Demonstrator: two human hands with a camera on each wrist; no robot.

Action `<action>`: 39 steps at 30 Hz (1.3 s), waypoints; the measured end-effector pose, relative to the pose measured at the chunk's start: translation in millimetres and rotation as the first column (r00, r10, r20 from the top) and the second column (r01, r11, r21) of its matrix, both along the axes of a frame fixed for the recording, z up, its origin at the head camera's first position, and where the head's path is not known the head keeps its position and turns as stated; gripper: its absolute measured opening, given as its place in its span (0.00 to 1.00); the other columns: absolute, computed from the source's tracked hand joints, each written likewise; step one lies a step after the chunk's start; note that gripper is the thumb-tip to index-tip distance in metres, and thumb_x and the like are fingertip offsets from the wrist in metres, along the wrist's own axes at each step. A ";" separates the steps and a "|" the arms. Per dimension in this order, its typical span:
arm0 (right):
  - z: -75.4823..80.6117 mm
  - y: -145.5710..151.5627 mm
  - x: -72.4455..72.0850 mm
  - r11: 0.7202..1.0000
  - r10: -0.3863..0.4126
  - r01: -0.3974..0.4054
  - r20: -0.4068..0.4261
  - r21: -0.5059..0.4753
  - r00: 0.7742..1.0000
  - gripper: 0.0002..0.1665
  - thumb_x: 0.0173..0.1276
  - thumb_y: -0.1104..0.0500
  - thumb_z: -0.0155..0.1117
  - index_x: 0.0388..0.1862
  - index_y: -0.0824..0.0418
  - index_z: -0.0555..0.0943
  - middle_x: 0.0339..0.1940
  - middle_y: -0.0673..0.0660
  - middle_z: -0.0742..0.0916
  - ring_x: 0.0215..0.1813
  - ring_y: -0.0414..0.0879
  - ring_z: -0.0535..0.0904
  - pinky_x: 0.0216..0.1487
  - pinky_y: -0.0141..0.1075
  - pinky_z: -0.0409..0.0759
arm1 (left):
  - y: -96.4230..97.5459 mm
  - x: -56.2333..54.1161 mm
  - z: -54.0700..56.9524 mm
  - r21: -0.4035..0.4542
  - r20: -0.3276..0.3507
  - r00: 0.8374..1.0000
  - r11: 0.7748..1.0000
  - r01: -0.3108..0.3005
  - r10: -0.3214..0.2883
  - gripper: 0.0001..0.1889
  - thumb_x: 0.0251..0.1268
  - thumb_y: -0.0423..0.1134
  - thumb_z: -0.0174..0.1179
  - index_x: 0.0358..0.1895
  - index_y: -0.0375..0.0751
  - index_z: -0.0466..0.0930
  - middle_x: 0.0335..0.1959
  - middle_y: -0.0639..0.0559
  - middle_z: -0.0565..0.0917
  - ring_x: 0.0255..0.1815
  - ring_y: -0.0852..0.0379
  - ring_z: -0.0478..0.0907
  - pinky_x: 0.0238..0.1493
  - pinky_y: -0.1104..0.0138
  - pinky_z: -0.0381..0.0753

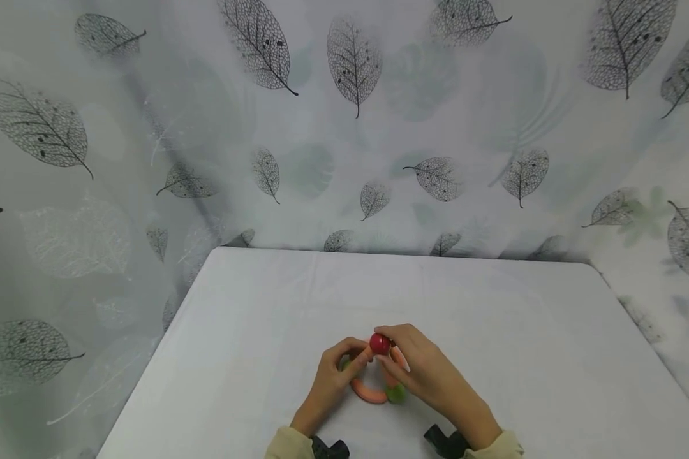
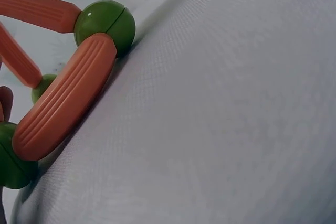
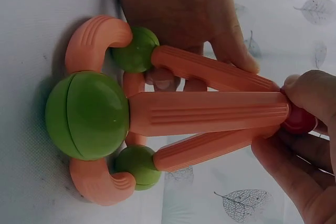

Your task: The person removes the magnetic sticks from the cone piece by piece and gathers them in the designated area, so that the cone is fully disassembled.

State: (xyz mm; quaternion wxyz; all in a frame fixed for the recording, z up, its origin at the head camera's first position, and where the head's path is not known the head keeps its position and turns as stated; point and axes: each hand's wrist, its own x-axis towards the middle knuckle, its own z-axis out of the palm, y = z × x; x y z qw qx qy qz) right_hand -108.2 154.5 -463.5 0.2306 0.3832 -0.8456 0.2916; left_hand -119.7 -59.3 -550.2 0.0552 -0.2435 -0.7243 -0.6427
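Observation:
A pyramid-shaped frame of orange ribbed rods stands on the table; curved rods [image 3: 86,43] join green balls [image 3: 88,115] at its base. Three straight rods [image 3: 210,112] rise from those balls and meet at a red ball [image 1: 380,344] on top. My right hand [image 1: 430,373] pinches the red ball between thumb and fingers. On the other side, my left hand [image 1: 334,373] grips one straight rod [image 3: 210,72], thumb along it and fingertips behind. In the left wrist view a curved rod [image 2: 65,98] touches the cloth surface, and only a bit of the fingers shows.
The frame sits near the front of a white-covered table [image 1: 275,299]. A leaf-patterned curtain [image 1: 344,146] hangs behind the table and along its sides. Dark wrist devices [image 1: 448,441] are strapped by the beige sleeves [image 1: 289,444].

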 end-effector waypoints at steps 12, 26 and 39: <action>-4.1 -5.4 -2.7 0.998 -0.024 0.030 -0.100 0.057 0.995 0.34 0.56 0.65 0.82 0.61 0.66 0.78 0.51 0.54 0.85 0.51 0.42 0.83 0.50 0.34 0.85 | -2.3 -2.0 2.6 -0.025 0.072 0.997 1.000 0.001 0.001 0.08 0.78 0.38 0.60 0.51 0.53 0.86 0.40 0.50 0.89 0.44 0.63 0.81 0.50 0.68 0.78; -5.8 -6.9 -0.6 0.999 -0.035 0.038 -0.118 0.023 0.992 0.37 0.50 0.69 0.84 0.59 0.65 0.77 0.51 0.54 0.85 0.48 0.43 0.86 0.50 0.33 0.86 | -2.0 -2.6 0.0 0.017 0.018 0.999 0.999 0.035 -0.035 0.09 0.77 0.34 0.60 0.52 0.48 0.85 0.40 0.45 0.89 0.44 0.64 0.82 0.50 0.68 0.79; -2.5 -8.1 2.7 1.000 -0.020 0.021 -0.079 0.015 0.997 0.40 0.48 0.73 0.84 0.59 0.65 0.75 0.55 0.54 0.83 0.51 0.43 0.85 0.52 0.32 0.86 | -3.1 -1.8 1.3 0.011 0.022 0.999 0.999 0.030 -0.031 0.09 0.77 0.35 0.60 0.53 0.46 0.85 0.40 0.44 0.89 0.43 0.64 0.81 0.49 0.68 0.79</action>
